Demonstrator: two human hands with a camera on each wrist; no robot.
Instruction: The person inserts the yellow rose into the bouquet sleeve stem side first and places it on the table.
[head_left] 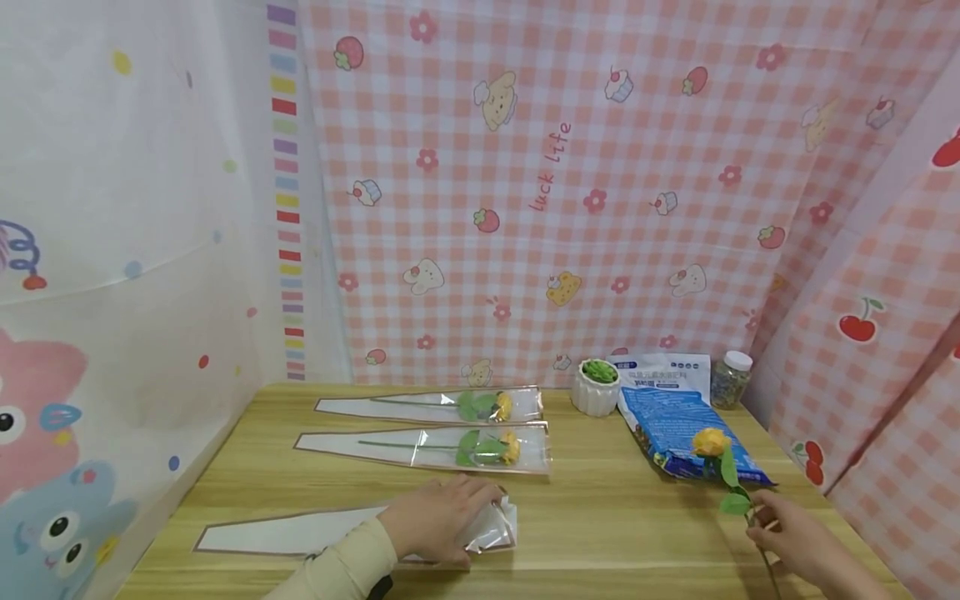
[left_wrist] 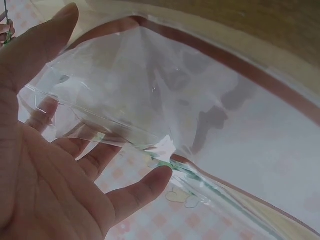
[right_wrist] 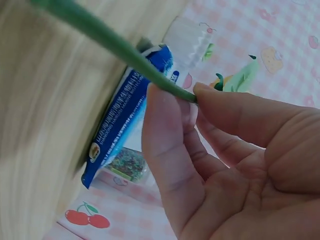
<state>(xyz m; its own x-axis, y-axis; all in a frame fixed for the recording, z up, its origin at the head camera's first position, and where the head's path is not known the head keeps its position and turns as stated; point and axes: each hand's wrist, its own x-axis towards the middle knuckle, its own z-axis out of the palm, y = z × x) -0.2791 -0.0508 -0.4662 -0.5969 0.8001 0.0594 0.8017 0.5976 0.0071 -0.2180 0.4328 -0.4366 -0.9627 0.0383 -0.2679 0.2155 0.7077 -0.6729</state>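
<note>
A clear flower sleeve [head_left: 277, 534] with a white back and brown border lies flat near the table's front. My left hand [head_left: 442, 517] is over its wide end. In the left wrist view, the fingers of that hand [left_wrist: 60, 185] are spread and touch the crinkled clear film [left_wrist: 110, 85], with the thumb apart from them. Off to the right, my right hand [head_left: 806, 542] pinches the stem of a yellow rose [head_left: 711, 442] between thumb and fingertip. The right wrist view shows the green stem [right_wrist: 115, 47] at the fingertips, with the bloom mostly hidden there.
Two sleeves, a back one [head_left: 341, 407] and a nearer one [head_left: 330, 442], each hold a yellow rose. At the back right stand a white potted plant [head_left: 596, 398], a blue bag [head_left: 667, 421], a white packet [head_left: 697, 375] and a lidded jar [head_left: 729, 385]. Printed curtains surround the table.
</note>
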